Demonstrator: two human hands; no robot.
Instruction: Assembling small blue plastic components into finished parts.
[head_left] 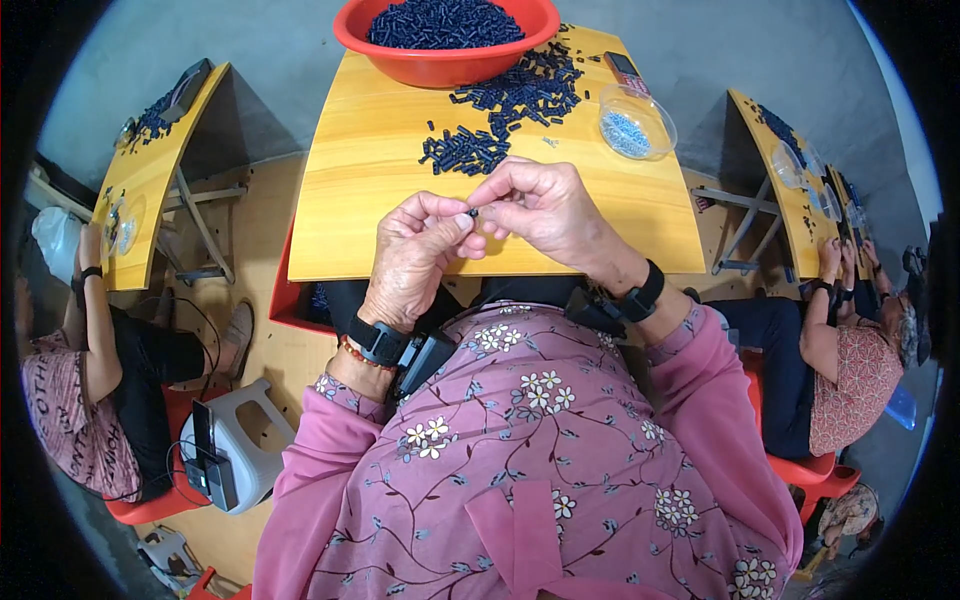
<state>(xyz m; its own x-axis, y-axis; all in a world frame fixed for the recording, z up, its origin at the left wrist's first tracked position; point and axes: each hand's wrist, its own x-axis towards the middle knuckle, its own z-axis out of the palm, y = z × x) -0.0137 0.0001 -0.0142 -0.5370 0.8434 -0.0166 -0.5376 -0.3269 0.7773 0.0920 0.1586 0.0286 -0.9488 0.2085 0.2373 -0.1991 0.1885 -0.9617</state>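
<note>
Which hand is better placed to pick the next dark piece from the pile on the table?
Probably the right hand: it sits closer to the loose pile of dark pieces just beyond its fingers, while the left hand lies nearer the body, and both pinch one small dark piece.

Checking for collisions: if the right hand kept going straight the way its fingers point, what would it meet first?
The right hand points toward the left hand; its fingertips already pinch the small dark piece between them, so those come first.

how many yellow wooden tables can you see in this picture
3: the middle table under the hands, one at the left, one at the right. A further one may lie behind the right table, at the rim.
</note>
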